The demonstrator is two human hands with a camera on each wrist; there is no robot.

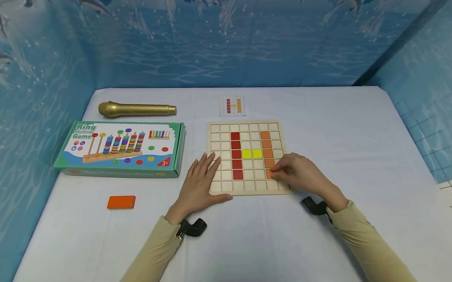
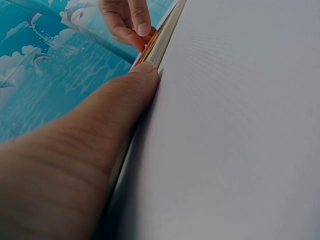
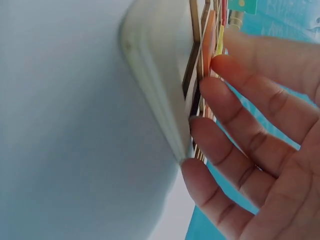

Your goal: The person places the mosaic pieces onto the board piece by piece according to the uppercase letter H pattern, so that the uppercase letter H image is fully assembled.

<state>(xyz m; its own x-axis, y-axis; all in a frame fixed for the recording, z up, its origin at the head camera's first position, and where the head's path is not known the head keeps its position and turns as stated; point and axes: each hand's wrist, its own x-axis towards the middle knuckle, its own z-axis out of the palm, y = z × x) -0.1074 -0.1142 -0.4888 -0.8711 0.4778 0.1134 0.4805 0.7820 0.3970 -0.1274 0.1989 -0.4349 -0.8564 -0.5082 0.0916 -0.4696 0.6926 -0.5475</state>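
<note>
A wooden grid board (image 1: 227,187) lies flat with a column of red tiles (image 1: 236,154), two yellow tiles (image 1: 252,153) and a column of orange tiles (image 1: 266,144) in its squares. My left hand (image 1: 201,183) spreads its fingers over the board's left edge, the thumb lying along the front edge. In the left wrist view that thumb (image 2: 120,95) presses against the board's side. At the near end of the orange column, my right hand (image 1: 299,172) has thumb and fingertips together at the lowest orange tile (image 3: 209,45). Its other fingers are loosely bent at the board's rim.
Beyond the board lies a small card (image 1: 232,105) with a matching coloured pattern. To the left are a green game box (image 1: 119,149), a gold microphone (image 1: 137,109) and an orange block (image 1: 121,202). Blue printed curtains (image 1: 220,50) stand behind the white table (image 1: 345,129).
</note>
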